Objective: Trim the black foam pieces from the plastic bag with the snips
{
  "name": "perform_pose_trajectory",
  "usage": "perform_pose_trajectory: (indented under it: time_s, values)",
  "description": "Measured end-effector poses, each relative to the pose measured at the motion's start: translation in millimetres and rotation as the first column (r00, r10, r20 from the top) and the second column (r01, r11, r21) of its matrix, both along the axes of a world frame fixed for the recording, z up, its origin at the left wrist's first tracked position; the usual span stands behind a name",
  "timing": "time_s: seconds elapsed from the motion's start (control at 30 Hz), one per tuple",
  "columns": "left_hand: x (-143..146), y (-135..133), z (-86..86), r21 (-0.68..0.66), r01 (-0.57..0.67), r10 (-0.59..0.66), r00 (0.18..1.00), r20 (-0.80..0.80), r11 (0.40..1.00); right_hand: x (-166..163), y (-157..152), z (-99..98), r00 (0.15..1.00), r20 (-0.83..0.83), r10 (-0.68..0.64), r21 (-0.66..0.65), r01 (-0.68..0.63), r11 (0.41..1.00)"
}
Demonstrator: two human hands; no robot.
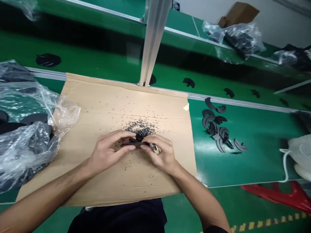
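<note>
My left hand (109, 149) pinches one end of a thin black piece (131, 143) between thumb and fingers. The other end is gripped by my right hand (161, 150), which also keeps a small pale, metallic-looking object (155, 149) tucked in its fingers; its kind is not clear. Both hands are low over a cardboard sheet (102, 184). Just beyond them lies a heap of tiny black bits (143, 129), with more scattered around it. My fingers partly cover the black piece, so its full outline is hidden.
Curved black pieces (213, 121) lie in a loose pile on the green table (218, 171) to the right. A clear plastic bag (29, 149) with black pieces is on the left. An aluminium post (155, 42) rises behind the cardboard; a red stool (279, 195) stands lower right.
</note>
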State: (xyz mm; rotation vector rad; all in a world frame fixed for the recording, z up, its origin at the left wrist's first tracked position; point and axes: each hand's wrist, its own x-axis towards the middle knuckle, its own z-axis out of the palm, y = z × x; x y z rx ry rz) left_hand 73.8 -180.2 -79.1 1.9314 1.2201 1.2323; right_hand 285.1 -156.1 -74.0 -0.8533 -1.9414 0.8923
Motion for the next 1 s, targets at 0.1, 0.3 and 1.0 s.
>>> perform_pose_trajectory:
  time_s: [0.1,0.3,1.0]
  values:
    - [1,4,5.0,-0.063,-0.003,0.008,0.997,0.081,0.998,-4,2,0.7,0.999,-0.043,0.0,-0.021,-0.001,1.0]
    - [-3,10,1.5,-0.019,0.063,-0.059,0.989,0.136,0.998,-8,9,-7.5,0.997,-0.043,0.061,0.059,-0.058,0.997]
    - [-10,13,1.0,0.204,0.16,-0.16,0.987,-0.019,0.966,-4,11,-9.1,0.993,-0.013,0.113,0.165,-0.109,0.98]
